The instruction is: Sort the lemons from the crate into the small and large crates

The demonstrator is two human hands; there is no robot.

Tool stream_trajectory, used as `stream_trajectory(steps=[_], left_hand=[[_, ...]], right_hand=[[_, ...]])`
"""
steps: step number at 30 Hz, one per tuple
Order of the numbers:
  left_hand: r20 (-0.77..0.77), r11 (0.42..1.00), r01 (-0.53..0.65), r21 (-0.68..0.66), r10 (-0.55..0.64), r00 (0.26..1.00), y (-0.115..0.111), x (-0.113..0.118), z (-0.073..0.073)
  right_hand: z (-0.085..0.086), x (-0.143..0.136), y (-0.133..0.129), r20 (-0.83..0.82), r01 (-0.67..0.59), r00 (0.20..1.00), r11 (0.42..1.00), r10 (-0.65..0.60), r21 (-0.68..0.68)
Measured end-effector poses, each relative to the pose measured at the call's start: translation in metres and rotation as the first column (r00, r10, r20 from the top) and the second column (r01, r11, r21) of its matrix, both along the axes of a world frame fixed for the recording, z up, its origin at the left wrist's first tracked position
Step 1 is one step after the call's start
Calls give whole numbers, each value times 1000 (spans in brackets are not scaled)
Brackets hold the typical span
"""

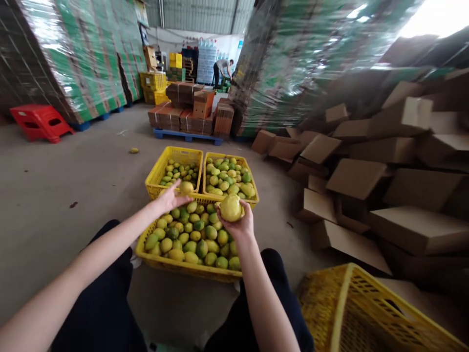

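Note:
My right hand (240, 222) is closed round a large yellow lemon (231, 208) above the front yellow crate. My left hand (170, 199) has its fingers stretched apart, and a smaller lemon (186, 187) is just past its fingertips; whether they touch is hard to tell. Below both hands stands the front crate (190, 272), filled with green and yellow lemons (202, 248). Behind it are two more yellow crates. The left one (156, 182) holds smaller fruit lower down; the right one (257, 196) is piled with larger yellow-green fruit.
A yellow crate (346, 303) stands near my right knee. Cardboard boxes (355, 178) are heaped along the right. Flattened cartons (183, 120) rest on a blue pallet (186, 137) ahead. A lemon (134, 150) and a red stool (40, 122) are on the left floor. A person (222, 71) bends far back.

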State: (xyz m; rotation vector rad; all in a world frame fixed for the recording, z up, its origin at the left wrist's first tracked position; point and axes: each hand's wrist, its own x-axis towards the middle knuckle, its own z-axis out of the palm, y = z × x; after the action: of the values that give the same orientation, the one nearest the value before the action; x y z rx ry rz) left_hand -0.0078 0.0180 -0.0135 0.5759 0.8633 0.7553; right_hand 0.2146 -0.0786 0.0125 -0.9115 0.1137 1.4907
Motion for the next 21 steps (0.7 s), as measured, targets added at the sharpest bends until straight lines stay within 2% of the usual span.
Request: stream_trajectory(steps=[2,3,5,7,10,12,14,16,18,21], left_hand=[[50,986,-164,23,163,985,15,-5,15],[65,985,-171,17,169,983,14,-7,16],[50,997,-61,-56,64,997,0,-9,5],[-18,977,64,-205,-69,997,-24,-7,-13],[-94,935,-4,-354,-31,995,-54,2,-29],[-65,931,22,-363,-48,997,-64,6,-27],[-39,936,64,-345,-82,996,-65,4,-19],[-62,942,33,-333,-57,996,-63,-3,-11],[-103,946,-26,-323,-8,995,-59,-11,-7],[-157,940,-93,-327,43,987,-54,-17,-9]], right_hand=[[-2,-2,-1,9,-19,1000,1000,19,-20],[-3,-3,-1,18,-23,1000,999,24,-29],[-7,-7,-3,27,-27,999,999,29,-46],[-13,-9,-6,13,-45,999,995,46,-88],[-30,-11,-17,-8,-97,995,978,97,-187],[-45,-10,-27,32,-127,990,956,140,-264],[-62,-7,-35,100,-144,976,921,192,-361],[-77,2,-36,179,-139,952,875,246,-463],[-87,20,-23,279,-98,919,847,279,-522],[-89,64,29,506,20,819,868,270,-496]])
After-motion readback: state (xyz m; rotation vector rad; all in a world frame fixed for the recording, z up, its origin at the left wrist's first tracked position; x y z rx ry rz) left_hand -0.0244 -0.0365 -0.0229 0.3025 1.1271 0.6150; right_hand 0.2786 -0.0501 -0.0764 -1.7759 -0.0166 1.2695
